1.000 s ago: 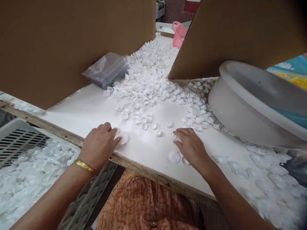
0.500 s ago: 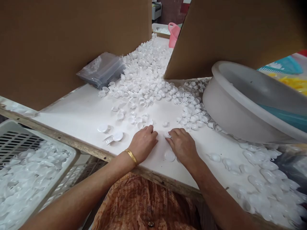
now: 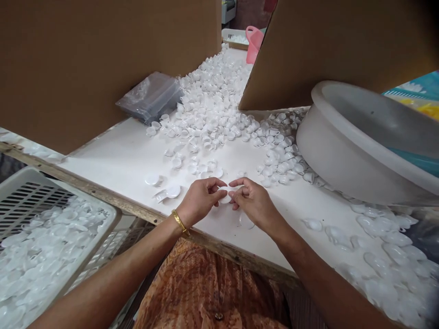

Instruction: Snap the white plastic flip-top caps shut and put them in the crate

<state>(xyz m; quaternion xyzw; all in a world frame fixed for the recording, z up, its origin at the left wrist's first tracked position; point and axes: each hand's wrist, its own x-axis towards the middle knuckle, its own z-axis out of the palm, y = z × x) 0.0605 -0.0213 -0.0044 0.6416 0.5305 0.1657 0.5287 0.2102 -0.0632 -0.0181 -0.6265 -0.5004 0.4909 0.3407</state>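
Note:
Between my two hands is a small round white plastic piece (image 3: 224, 195), pinched by fingers from both sides just above the table. My left hand (image 3: 202, 201) closes on its left edge with thumb and index finger. On its right edge, my right hand (image 3: 254, 201) grips with the thumb and fingertips. A clear round piece (image 3: 246, 221) lies under my right hand, partly covered. To the left of my left hand rest a white round piece with a clear tab (image 3: 170, 192) and another white piece (image 3: 153, 180). A heap of small white cup-like pieces (image 3: 212, 109) spreads beyond my hands.
A large grey basin (image 3: 325, 151) stands at the right, with more white pieces (image 3: 387, 265) before it. Cardboard sheets (image 3: 103, 59) rise behind. A plastic-wrapped pack (image 3: 151, 96) lies by the heap. A white crate (image 3: 113, 219) of pieces sits below the left table edge (image 3: 137, 212).
My hands were apart, the right one holding a white piece near the table. They have now come together, both gripping a round white piece. The view has shifted slightly.

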